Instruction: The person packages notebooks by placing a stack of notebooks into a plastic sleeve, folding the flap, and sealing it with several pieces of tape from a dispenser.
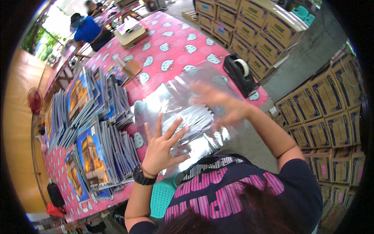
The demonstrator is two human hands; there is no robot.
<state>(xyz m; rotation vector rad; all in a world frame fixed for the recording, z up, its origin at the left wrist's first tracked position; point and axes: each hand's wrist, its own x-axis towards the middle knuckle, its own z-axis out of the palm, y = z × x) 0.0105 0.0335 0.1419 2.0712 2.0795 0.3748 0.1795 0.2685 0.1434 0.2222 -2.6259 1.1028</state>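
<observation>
Left hand (161, 150), fingers splayed, partly covers white strips (191, 121) amid clear plastic (171, 91) on the pink table (177, 46); right hand (231, 106), apart, is too blurred to tell its grip

On your right, you had stacked brown cardboard boxes (329, 95); far to your left, a round red fan (34, 100). Ahead-left, you had a blue-shirted person (89, 29), and close below you, a turquoise perforated plastic surface (161, 198).
</observation>
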